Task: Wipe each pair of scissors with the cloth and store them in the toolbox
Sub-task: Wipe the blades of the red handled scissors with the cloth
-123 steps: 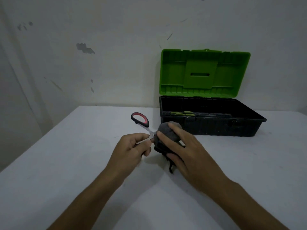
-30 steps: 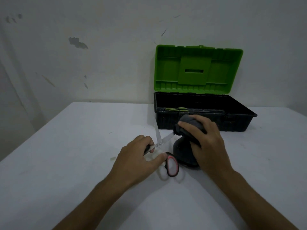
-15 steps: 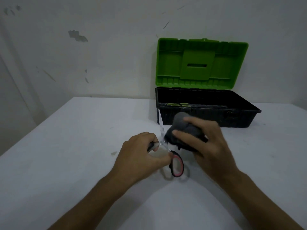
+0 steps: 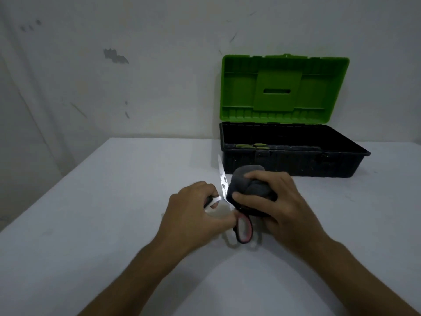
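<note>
My left hand [image 4: 193, 215] is clenched round the near end of the steel scissors with red-and-black loop handles [image 4: 243, 229], w/ one loop poking out toward me just above the white tabletop [image 4: 91, 224]. The scissors are splayed: one blade [image 4: 221, 174] sticks up and away, the other is buried in the bunched dark grey cloth [image 4: 248, 183] that my right hand [image 4: 280, 201] grasps, fingers curled over the wad. Best way, I reckon: keep the cloth thick btwn my fingers and the edge, stroke from pivot out to tip, never back toward the edge, and hold the left hand steady so the blades don't snap shut on the wad. The free blade tip points roughly at the box, so mind it.

Just behind, touching nothing, sits the black plastic toolbox w/ upright green lid [image 4: 284, 87], open, w/ something green [image 4: 250, 145] at its left end; prob. handles, can't tell. Nothing blocks the path in.
</note>
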Available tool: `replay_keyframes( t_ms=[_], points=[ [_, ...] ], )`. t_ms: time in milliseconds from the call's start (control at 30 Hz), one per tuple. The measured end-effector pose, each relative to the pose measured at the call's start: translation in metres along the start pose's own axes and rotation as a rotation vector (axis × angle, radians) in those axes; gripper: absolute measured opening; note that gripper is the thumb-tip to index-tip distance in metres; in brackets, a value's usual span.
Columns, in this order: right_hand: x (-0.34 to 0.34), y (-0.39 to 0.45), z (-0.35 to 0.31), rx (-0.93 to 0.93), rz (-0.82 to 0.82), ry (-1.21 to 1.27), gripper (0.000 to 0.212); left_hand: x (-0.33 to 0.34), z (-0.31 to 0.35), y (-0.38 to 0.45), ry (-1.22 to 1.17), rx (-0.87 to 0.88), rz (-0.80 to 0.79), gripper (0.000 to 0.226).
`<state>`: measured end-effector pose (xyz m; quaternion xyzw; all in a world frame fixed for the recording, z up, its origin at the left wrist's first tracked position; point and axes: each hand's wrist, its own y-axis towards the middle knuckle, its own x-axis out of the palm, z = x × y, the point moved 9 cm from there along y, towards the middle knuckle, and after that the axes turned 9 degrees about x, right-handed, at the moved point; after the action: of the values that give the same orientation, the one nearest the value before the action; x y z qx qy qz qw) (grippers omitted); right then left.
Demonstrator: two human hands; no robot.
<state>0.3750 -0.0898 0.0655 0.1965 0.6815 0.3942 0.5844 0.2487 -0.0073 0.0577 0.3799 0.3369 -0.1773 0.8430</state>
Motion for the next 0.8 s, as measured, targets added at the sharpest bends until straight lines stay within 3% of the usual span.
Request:
replay_keyframes(
  t_ms=[200, 300, 467, 600, 667, 733, 800],
  points=[
    [-0.029, 0.004, 0.038, 0.259, 0.172, -0.115, 0.032, -0.006, 0.005, 0.004, -0.046, 0.051, 0.055, 0.046],
    [-0.045, 0.002, 0.027, 0.252, 0.253, -0.076, 0.030, -0.002, -0.004, 0.002, -0.057, -0.033, 0.039, 0.050],
    [-0.027, 0.005, 0.012, 0.201, 0.185, -0.002, 0.041, 0.005, -0.015, -0.002, -0.080, -0.145, -0.009, 0.052],
    [-0.040, 0.001, 0.052, 0.524, 0.281, 0.154, 0.052, 0.004, -0.032, -0.001, -0.104, -0.219, -0.024, 0.050],
    [-0.048, -0.004, 0.060, 0.584, 0.338, 0.208, 0.051, 0.004, -0.040, -0.001, -0.090, -0.250, -0.031, 0.051],
    [-0.043, -0.001, 0.052, 0.515, 0.281, 0.232, 0.055, 0.007, -0.038, -0.002, -0.080, -0.236, -0.038, 0.051],
    [-0.017, 0.003, 0.034, 0.381, 0.071, 0.225, 0.064, 0.010, -0.029, -0.001, -0.095, -0.193, -0.037, 0.050]
  ],
)
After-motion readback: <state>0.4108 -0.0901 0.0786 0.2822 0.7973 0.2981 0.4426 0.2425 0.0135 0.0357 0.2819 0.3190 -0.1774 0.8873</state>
